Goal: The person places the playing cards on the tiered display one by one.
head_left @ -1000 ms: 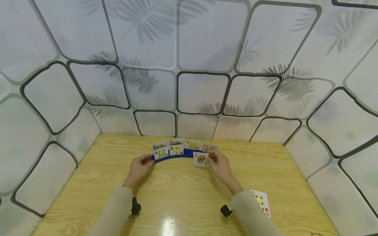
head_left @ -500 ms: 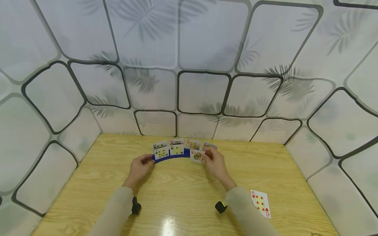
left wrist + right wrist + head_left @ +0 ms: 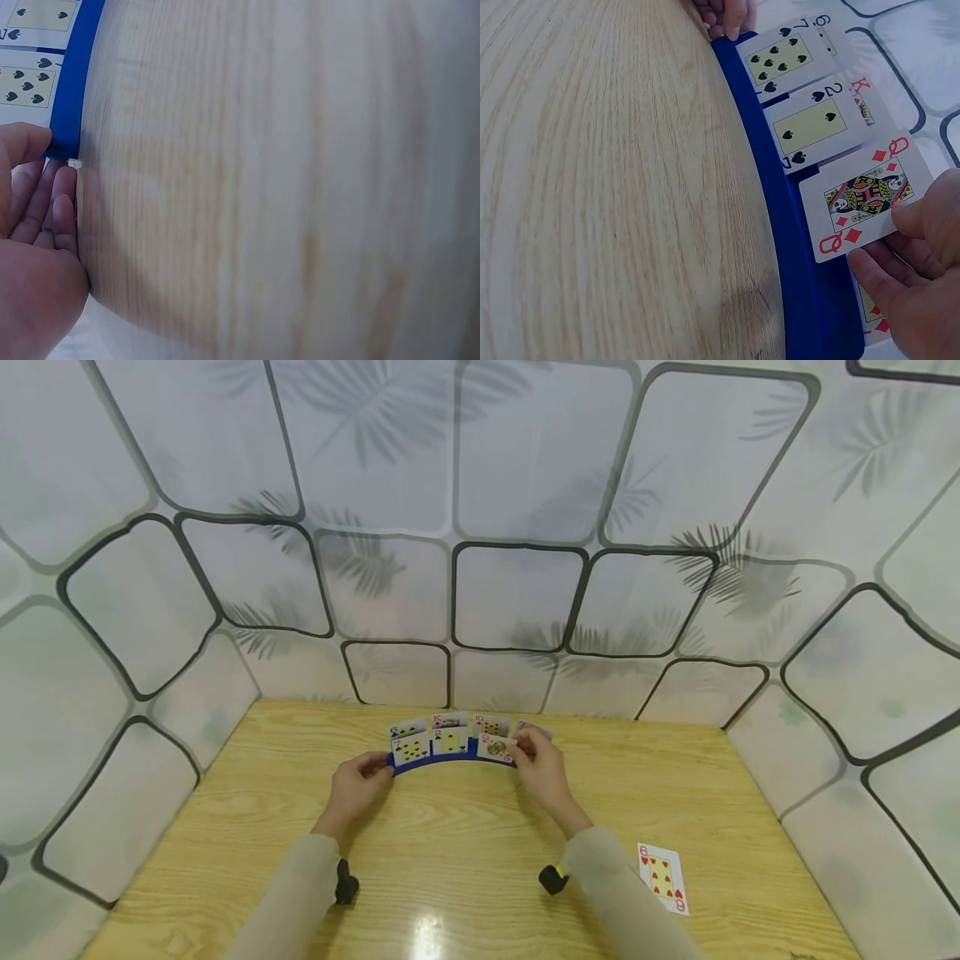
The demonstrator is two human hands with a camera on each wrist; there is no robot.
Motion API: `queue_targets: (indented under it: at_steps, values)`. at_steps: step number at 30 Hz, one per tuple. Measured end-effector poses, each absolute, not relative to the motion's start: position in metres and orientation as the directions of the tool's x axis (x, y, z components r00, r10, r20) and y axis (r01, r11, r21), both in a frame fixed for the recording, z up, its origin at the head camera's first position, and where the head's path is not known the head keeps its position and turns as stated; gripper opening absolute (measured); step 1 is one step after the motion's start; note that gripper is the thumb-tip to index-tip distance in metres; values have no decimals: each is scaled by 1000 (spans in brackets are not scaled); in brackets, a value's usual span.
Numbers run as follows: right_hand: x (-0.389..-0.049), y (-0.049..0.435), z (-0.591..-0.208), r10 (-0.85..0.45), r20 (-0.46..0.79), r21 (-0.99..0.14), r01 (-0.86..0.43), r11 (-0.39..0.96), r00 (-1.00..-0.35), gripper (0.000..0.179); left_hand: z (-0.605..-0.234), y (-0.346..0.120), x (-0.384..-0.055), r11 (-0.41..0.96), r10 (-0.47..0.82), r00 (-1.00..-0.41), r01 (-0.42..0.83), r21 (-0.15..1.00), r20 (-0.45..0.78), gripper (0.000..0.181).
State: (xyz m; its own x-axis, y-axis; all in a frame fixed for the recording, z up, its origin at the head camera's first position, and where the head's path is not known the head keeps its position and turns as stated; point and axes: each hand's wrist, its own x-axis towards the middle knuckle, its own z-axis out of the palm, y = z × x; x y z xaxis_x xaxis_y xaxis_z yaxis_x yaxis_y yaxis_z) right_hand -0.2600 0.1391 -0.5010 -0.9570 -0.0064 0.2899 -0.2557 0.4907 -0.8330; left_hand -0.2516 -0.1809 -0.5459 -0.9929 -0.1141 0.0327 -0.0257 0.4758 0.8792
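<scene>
A curved blue card holder [image 3: 810, 300] stands on the table with playing cards upright in two rows. My left hand [image 3: 358, 785] grips its left end, thumb in front and fingers behind. With thumb and fingers, my right hand [image 3: 546, 777] pinches a queen of diamonds [image 3: 866, 195] at its right edge. The queen's lower edge is at the holder's front row, right of the two of spades [image 3: 808, 127] and the seven of spades [image 3: 778, 61]. Behind stand a six [image 3: 405, 727], a king [image 3: 448, 719], a ten [image 3: 491, 723] and a seven, partly covered by my right hand.
A six of hearts [image 3: 663, 878] lies face up on the wooden table [image 3: 450, 835], beside my right sleeve [image 3: 618, 889]. Patterned wall covering [image 3: 510, 593] rises behind the table and along both sides.
My right hand has moved left and away from me, bringing the queen of diamonds from in front of the holder to its front row. My left hand has stayed at the holder's left end.
</scene>
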Motion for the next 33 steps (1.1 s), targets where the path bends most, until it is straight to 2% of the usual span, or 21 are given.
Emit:
queue_targets:
  at_steps: [33]
  values:
    - [-274,127,-511,-54,299,-818,-285,499,-953,5,-546,-181,-252,482,-112,-993,-28,876,30,34]
